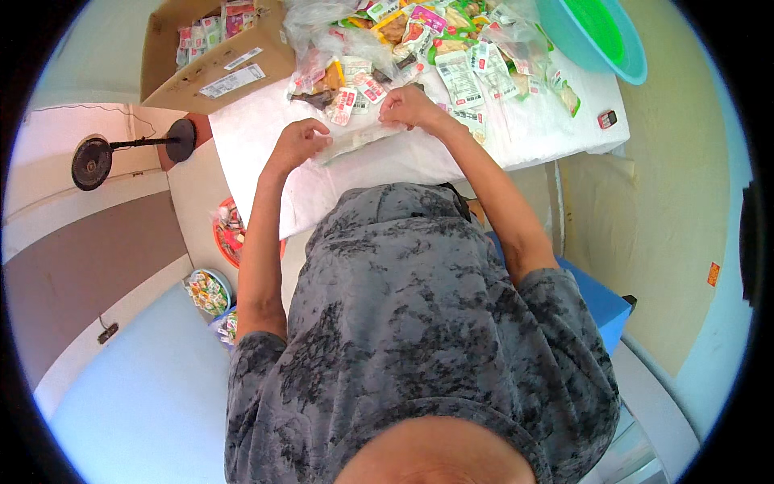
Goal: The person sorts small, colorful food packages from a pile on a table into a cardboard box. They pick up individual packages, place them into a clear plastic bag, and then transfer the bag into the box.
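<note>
A clear plastic bag lies flat near the front edge of the white-covered table. At its left end is my left hand, with thumb and fingers curved and a gap between them. My right hand has its fingertips closed at the bag's upper right corner, seemingly pinching the film. Just beyond both hands are small sealed snack packets, among them a white-and-red one. Other printed packets lie loose to the right of them.
A cardboard box holding packets stands at the back left. A heap of snack packets fills the back middle, beside a blue basin. A small red-and-black box sits near the right edge. An orange basket stands below.
</note>
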Motion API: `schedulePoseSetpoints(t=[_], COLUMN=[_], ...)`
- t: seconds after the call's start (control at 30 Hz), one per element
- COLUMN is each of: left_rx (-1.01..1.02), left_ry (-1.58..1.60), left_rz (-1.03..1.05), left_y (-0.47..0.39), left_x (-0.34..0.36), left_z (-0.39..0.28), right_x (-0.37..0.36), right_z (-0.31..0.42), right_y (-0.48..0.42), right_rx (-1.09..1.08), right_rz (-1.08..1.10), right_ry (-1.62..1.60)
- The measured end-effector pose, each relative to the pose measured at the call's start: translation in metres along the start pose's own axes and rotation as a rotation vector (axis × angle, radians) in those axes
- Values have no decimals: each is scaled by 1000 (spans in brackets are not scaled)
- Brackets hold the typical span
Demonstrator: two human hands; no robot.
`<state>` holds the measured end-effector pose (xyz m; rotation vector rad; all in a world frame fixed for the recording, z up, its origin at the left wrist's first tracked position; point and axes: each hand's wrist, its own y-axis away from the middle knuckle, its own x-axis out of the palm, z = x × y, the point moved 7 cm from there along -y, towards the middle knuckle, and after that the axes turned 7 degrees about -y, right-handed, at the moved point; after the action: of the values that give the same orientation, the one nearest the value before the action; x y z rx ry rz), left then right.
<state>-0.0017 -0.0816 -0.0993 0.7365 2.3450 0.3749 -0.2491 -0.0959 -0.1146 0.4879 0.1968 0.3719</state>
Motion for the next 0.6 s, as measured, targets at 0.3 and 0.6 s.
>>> schedulePoseSetpoints(t=[0.3, 0.6], left_rx=[430, 163], left_ry=[-519, -506], left_rz=[-316, -87], left_y=[34, 15], left_x=[4, 16], left_z=[-124, -101], right_x=[1, -12], right_z=[-19, -40], right_y=[-17, -18], right_rx=[-42, -91], right_rz=[-41, -117], right_ry=[-103, -158])
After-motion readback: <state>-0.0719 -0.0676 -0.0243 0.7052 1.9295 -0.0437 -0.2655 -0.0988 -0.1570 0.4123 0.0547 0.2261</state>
